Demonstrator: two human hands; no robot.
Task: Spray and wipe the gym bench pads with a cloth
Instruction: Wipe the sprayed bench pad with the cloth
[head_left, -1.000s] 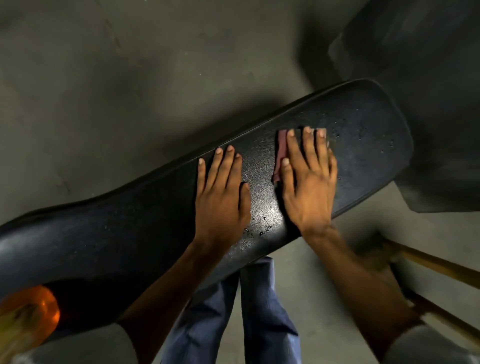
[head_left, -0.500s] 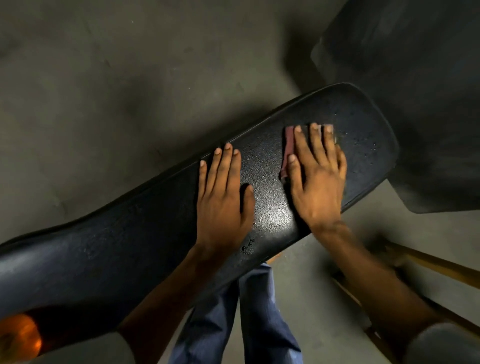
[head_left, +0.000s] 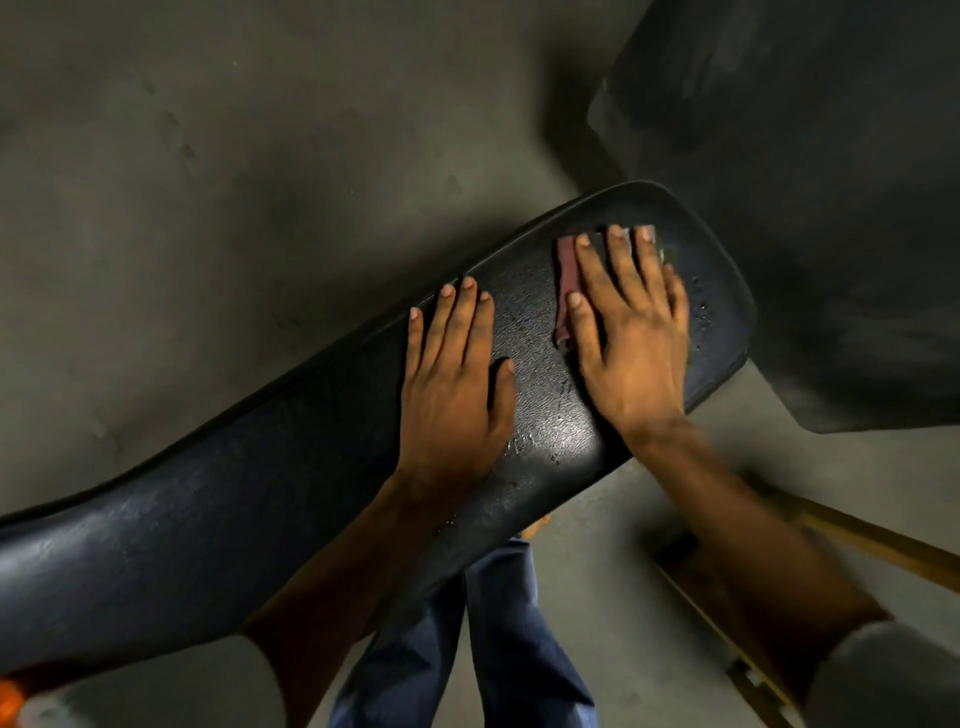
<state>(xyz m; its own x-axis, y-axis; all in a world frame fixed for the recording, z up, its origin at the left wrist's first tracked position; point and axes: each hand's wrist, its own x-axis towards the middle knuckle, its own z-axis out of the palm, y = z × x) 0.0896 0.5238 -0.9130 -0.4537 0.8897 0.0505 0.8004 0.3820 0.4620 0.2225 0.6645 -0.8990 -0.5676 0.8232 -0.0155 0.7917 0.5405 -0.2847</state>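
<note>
Bench pad (head_left: 260, 519) — black, textured, droplet-speckled — under a reddish cloth (head_left: 566, 280)

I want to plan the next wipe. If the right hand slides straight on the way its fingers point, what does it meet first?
Probably nothing: beyond the right hand and cloth is a short strip of bench pad, then its far edge and floor below.

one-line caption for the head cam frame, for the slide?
Right hand presses a reddish cloth flat on the wet black bench pad; left hand rests flat beside it.
</note>
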